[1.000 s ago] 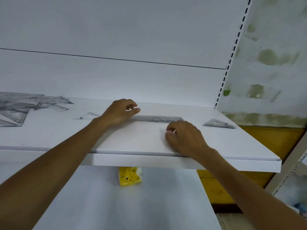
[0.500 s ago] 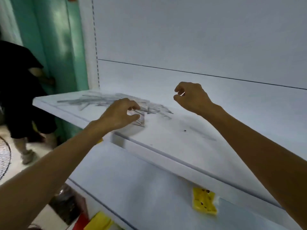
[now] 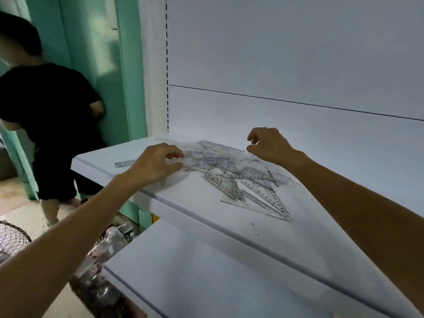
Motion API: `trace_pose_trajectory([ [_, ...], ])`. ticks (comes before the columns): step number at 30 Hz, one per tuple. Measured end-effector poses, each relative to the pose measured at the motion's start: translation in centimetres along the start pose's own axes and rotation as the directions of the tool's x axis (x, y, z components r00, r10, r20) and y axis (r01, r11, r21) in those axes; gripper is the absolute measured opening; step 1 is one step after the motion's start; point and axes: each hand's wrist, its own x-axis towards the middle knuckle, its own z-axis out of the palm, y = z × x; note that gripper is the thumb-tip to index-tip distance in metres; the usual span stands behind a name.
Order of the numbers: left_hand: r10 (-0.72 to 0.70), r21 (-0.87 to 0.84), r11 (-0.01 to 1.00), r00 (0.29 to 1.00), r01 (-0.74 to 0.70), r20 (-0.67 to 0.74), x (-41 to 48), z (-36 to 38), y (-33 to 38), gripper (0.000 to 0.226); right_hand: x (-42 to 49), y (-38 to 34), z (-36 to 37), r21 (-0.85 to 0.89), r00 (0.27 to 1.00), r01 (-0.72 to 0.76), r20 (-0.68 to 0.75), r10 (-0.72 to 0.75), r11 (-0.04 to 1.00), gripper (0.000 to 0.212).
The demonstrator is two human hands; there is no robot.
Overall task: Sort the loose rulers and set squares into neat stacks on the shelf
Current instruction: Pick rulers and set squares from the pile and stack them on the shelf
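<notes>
Centre frame, the left hand [image 3: 158, 165] curls against the pile of clear rulers and set squares [image 3: 231, 171] on the shelf [image 3: 275, 244]; a pinch cannot be told. The right hand [image 3: 268, 145] hovers above, loosely curled, empty.

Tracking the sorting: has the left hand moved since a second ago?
Yes. The left hand went left along the shelf to the loose pile, which it was clear of before.
</notes>
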Motion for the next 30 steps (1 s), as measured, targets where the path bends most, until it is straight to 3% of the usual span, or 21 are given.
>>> trace_pose_trajectory([
  [8,0.027,0.006,1.000,0.972,-0.029,0.234,4.7,1.9,-4.3,0.040,2.1,2.2,5.1,-0.056,0.963,-0.124,0.233,0.134,0.991,0.048],
  [12,0.112,0.068,0.988,0.956,-0.135,0.270,5.9,2.7,-4.2,0.038,1.7,2.7,6.0,-0.205,0.990,-0.026,0.127,0.053,0.979,0.028],
  [17,0.148,0.105,0.978,0.952,-0.182,0.269,6.5,2.9,-4.3,0.026,1.7,2.8,6.2,-0.394,0.999,0.049,0.027,-0.042,0.918,0.020],
  [24,0.127,-0.090,0.990,0.962,-0.108,0.240,7.0,2.9,-4.2,0.024,1.3,2.8,5.6,-0.318,0.979,0.019,-0.188,-0.083,0.948,0.021],
  [30,0.190,-0.082,0.980,0.978,-0.182,0.092,6.9,2.9,-4.2,0.038,0.4,3.3,4.7,-0.300,0.958,0.018,-0.268,-0.102,0.954,0.029],
])
